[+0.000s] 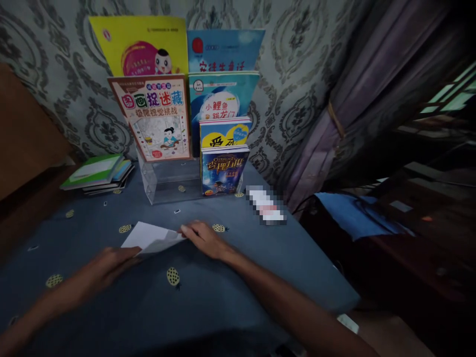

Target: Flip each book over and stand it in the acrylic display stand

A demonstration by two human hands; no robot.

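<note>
A white sheet of paper (147, 234), partly folded, lies on the blue-grey tablecloth (208, 292) in front of me. My left hand (106, 267) grips the sheet's near left edge, fingers under the fold. My right hand (203, 237) presses on its right corner, fingertips touching the paper. Both forearms reach in from the bottom of the view.
A clear tiered stand (169, 181) at the back holds several children's books (156, 116). A flat stack of books (98, 172) lies at the left. A blurred small object (266, 206) sits near the table's right edge. A curtain (357, 99) and dark furniture stand to the right.
</note>
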